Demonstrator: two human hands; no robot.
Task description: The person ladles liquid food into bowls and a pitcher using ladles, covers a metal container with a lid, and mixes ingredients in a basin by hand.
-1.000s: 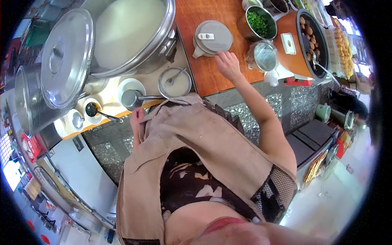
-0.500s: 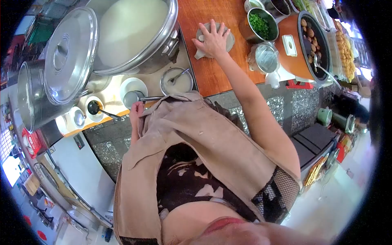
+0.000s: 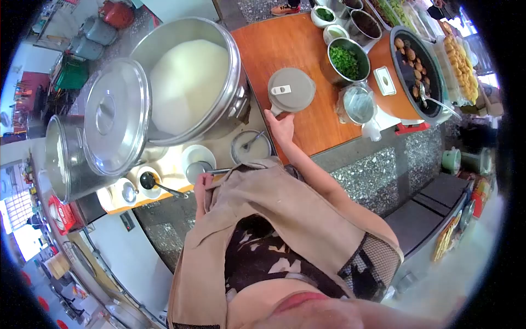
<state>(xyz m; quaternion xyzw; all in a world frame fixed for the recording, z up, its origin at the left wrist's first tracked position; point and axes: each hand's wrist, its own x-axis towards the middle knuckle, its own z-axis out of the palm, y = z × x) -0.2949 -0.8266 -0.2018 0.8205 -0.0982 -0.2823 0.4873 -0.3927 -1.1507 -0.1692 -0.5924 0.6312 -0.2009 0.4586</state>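
Grey, with a pale tab on its round lid, the jug (image 3: 292,89) stands on the reddish wooden bench (image 3: 329,123), just above and right of the centre of my head view. My right hand (image 3: 281,126) grips its handle at the lower left of the lid, thumb and fingers on either side. My left hand (image 3: 202,183) is curled in a loose fist by my tan apron (image 3: 274,189), close to the handle of a metal ladle (image 3: 197,171); I cannot tell whether it holds anything.

Upper left, I see a big steel pot (image 3: 236,90) of milky liquid, its shiny lid (image 3: 118,123) tilted against the side. Below it, nearer me, a metal bowl (image 3: 234,148) holds pale liquid and a spoon, and a black ladle (image 3: 148,180) rests in a white dish.

Toward the upper right stand a metal pot of chopped greens (image 3: 344,60), a container (image 3: 359,104) covered in clear plastic, and a wide orange-brown cooker (image 3: 377,57) of round brown pieces with a spoon in it.
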